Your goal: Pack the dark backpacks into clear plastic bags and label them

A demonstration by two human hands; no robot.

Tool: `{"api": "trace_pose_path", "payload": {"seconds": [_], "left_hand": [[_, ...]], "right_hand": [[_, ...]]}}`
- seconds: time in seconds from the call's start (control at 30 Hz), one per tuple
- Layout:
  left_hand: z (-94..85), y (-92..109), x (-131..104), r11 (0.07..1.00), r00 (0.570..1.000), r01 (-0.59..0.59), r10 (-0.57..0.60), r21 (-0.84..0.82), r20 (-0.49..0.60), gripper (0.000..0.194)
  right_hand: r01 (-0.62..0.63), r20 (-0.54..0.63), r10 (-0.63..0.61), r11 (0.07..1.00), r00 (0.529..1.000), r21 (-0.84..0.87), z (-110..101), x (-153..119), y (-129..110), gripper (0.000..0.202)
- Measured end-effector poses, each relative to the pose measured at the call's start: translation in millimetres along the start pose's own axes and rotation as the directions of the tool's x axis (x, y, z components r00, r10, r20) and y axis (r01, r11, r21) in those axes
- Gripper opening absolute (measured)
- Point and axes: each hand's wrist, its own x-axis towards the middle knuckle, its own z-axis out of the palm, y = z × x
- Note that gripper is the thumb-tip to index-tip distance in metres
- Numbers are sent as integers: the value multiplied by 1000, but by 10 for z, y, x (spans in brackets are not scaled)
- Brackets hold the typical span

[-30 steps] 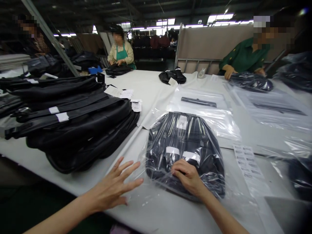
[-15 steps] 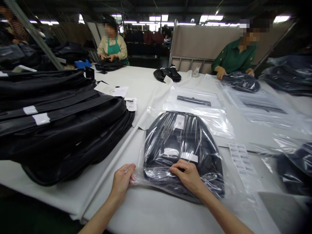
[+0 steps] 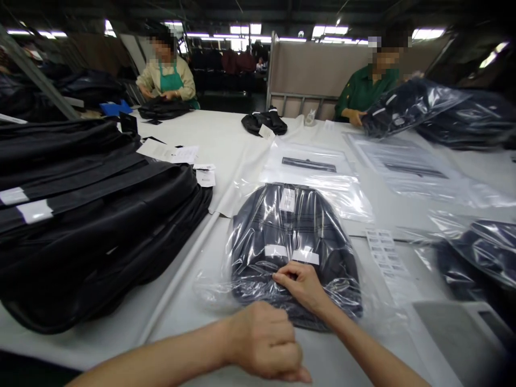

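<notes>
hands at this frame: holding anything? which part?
Right hand pinches the clear plastic bag on top of the dark backpack, near its lower edge. Left hand is closed in a fist by that bag's near edge; what it grips cannot be told.

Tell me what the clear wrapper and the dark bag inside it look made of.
The clear wrapper looks like thin glossy plastic film: it crinkles and throws bright glare. The dark bag inside seems a woven synthetic fabric, navy or black, with flat seams; the film's sheen leaves that uncertain.

A garment factory packing floor: long white table, stacked black bags, seated co-workers bagging goods.
</notes>
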Motion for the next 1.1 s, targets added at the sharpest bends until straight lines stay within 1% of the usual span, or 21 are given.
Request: {"api": "trace_pose_path", "payload": {"seconds": [0.07, 0.13, 0.23, 0.3, 0.37, 0.43, 0.5, 0.53, 0.57, 0.6, 0.63, 0.67, 0.7, 0.73, 0.77, 0.8, 0.83, 0.9, 0.93, 1.0, 1.1], "left_hand": [[174, -176, 237, 1000, 990, 20, -21, 2, 138, 39], [310, -312, 336, 996, 975, 94, -93, 1, 201, 32], [392, -364, 322, 979, 948, 202, -191, -18, 253, 24], [397, -331, 293, 975, 939, 221, -211, -7, 272, 29], [410, -290, 289, 975, 934, 217, -222, 50, 281, 44], [447, -267, 305, 965, 921, 225, -255, 132, 294, 61], [491, -269, 329, 948, 901, 257, -306, 189, 307, 64], [507, -277, 341, 943, 893, 271, -322, 194, 316, 62], [514, -289, 353, 941, 885, 283, -331, 187, 329, 60], [513, -301, 365, 940, 877, 294, -337, 171, 343, 58], [504, -315, 378, 940, 870, 304, -339, 152, 357, 57], [490, -327, 391, 941, 865, 312, -339, 134, 370, 55], [472, -338, 404, 939, 859, 320, -343, 124, 380, 54], [453, -347, 418, 937, 854, 328, -348, 118, 387, 54], [436, -353, 431, 936, 850, 333, -351, 115, 393, 54], [422, -356, 443, 935, 847, 337, -354, 114, 397, 55], [412, -357, 453, 934, 843, 339, -356, 114, 404, 56], [403, -354, 468, 931, 834, 344, -361, 117, 418, 57], [402, -351, 472, 931, 830, 346, -361, 116, 424, 56], [408, -347, 470, 930, 825, 348, -363, 117, 433, 55], [419, -347, 444, 932, 831, 342, -361, 123, 423, 57]], "right_hand": [[-17, -6, 17, 1000, 1000, 17, 13, 11, 49, 16], [-40, -22, 41, 996, 999, 76, 18, 37, 105, 17], [-70, -83, 86, 981, 993, 179, -2, 88, 178, 29], [-93, -118, 133, 950, 984, 299, -31, 114, 207, 36], [-101, -137, 192, 864, 972, 493, -69, 126, 217, 36], [-80, -169, 261, 730, 951, 679, -123, 123, 210, 34], [-7, -237, 299, 635, 924, 773, -214, 94, 196, 32], [39, -285, 301, 621, 910, 782, -280, 66, 189, 31], [85, -338, 288, 635, 896, 768, -359, 26, 183, 30], [123, -395, 263, 677, 880, 725, -452, -27, 180, 29], [145, -446, 220, 745, 868, 651, -555, -90, 177, 30], [150, -472, 150, 829, 869, 539, -663, -163, 175, 32], [146, -462, 56, 910, 885, 388, -769, -240, 174, 33], [142, -411, -46, 968, 910, 207, -866, -316, 175, 31], [144, -326, -133, 989, 936, 12, -949, -387, 180, 28], [154, -222, -191, 973, 956, -173, -1014, -449, 190, 26], [162, -125, -212, 932, 969, -325, -1060, -499, 206, 26], [164, -9, -195, 849, 981, -502, -1101, -559, 257, 26], [172, 31, -184, 830, 983, -530, -1102, -572, 289, 21], [188, 77, -173, 851, 982, -491, -1085, -573, 351, 10], [107, 16, -109, 927, 994, -359, -1040, -548, 411, 16]]}}
